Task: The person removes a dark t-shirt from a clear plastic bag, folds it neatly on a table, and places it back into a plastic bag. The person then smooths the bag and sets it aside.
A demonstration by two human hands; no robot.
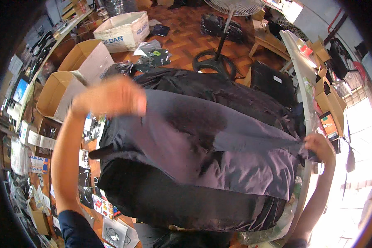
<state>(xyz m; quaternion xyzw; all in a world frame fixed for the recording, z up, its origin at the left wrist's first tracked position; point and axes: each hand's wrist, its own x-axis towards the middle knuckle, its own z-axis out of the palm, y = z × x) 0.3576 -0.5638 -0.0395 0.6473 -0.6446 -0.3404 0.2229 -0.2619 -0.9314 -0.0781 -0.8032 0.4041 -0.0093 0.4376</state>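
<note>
A dark grey cloth is stretched in loose folds between my two hands. My left hand, blurred by motion, is closed at the cloth's upper left edge, raised above the black fabric pile. On the far right, my right hand has its fingers wrapped round a bunched end of the same cloth. A darker patch, perhaps shadow, crosses its middle. Below it lies a large heap of black fabric, which spreads in front of me from near my body to the far side.
Open cardboard boxes stand at the left, and a white printed carton is farther back. A pedestal fan stands on the brown tiled floor beyond the heap. Along the right runs a white-edged table with small boxes.
</note>
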